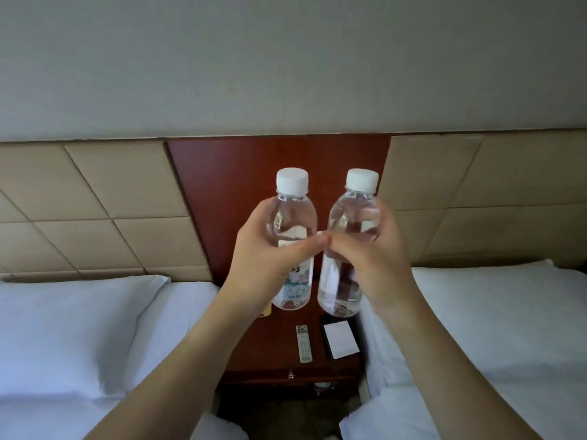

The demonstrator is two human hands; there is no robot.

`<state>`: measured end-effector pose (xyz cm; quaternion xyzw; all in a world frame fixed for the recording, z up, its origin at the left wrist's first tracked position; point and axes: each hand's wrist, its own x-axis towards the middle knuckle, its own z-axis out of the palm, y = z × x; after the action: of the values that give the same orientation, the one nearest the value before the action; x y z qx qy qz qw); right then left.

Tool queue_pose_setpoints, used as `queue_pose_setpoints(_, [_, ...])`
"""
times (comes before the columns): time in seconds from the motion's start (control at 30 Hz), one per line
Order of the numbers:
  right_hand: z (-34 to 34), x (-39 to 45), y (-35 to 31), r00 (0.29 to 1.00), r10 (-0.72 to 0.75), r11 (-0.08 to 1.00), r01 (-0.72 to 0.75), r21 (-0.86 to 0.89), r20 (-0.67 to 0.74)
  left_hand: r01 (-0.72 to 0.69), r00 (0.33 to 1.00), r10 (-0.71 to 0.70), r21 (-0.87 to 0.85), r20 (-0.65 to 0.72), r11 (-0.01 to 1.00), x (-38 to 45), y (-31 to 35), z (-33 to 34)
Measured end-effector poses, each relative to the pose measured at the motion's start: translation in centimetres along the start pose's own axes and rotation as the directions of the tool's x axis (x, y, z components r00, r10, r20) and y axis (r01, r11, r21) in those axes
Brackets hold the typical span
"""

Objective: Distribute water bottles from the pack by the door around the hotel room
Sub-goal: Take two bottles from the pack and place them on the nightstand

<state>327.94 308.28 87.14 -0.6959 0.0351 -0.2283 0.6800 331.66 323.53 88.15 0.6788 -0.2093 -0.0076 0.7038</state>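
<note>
I hold two clear water bottles with white caps upright, side by side, in the air above a dark red wooden nightstand (279, 357). My left hand (266, 262) grips the left bottle (293, 217) around its labelled middle. My right hand (374, 268) grips the right bottle (352, 217) around its middle. My thumbs touch between the two bottles. The bottles' bottoms hang a little above the nightstand's top. The pack by the door is out of view.
On the nightstand lie a white remote control (304, 343) and a dark tray with a white card (340, 339). A yellow object (265, 311) peeks out behind my left wrist. White beds with pillows flank the nightstand, left (79, 328) and right (495, 328). Padded headboards (95, 211) line the wall.
</note>
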Motion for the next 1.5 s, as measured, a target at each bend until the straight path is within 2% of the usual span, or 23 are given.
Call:
queue_pose_setpoints(0.2, [-1.1,10.9,9.5,0.998,0.031,0.999,-0.03,-0.017,0.054,0.02,1.0,-0.019,0.098,-0.014,0.995,10.4,-9.2,1.6])
queue_pose_setpoints(0.43, [-1.8,20.5,28.2,0.981,0.166,0.985,-0.16,-0.067,0.096,0.154,0.986,-0.147,0.092,-0.08,0.984,19.0,-28.2,2.9])
queue_pose_setpoints(0.6, [-1.2,22.0,40.9,0.961,0.265,0.961,-0.256,-0.103,0.083,0.228,0.971,-0.214,0.13,-0.111,0.965,19.8,-41.3,2.4])
queue_pose_setpoints(0.73, [-0.5,21.4,51.6,0.933,0.355,0.933,-0.349,-0.09,0.059,0.338,0.94,-0.331,0.1,-0.086,0.936,19.8,-52.7,1.4])
queue_pose_setpoints(0.93, [0.8,19.7,65.5,0.924,0.379,0.913,-0.382,-0.142,-0.043,0.38,0.922,-0.371,0.074,-0.113,0.922,19.4,-66.7,0.6])
queue_pose_setpoints(1.2, [0.8,18.5,74.7,0.921,0.39,0.902,-0.386,-0.192,-0.02,0.399,0.915,-0.391,0.073,-0.104,0.914,18.3,-76.2,0.5])
queue_pose_setpoints(1.37, [0.5,18.2,75.9,0.949,0.315,0.927,-0.306,-0.216,0.009,0.368,0.928,-0.363,0.047,-0.084,0.929,17.7,-78.5,0.5])
queue_pose_setpoints(1.5, [-0.8,16.5,76.9,0.94,0.335,0.912,-0.309,-0.27,0.057,0.336,0.941,-0.338,0.142,-0.015,0.931,16.7,-78.7,0.5])
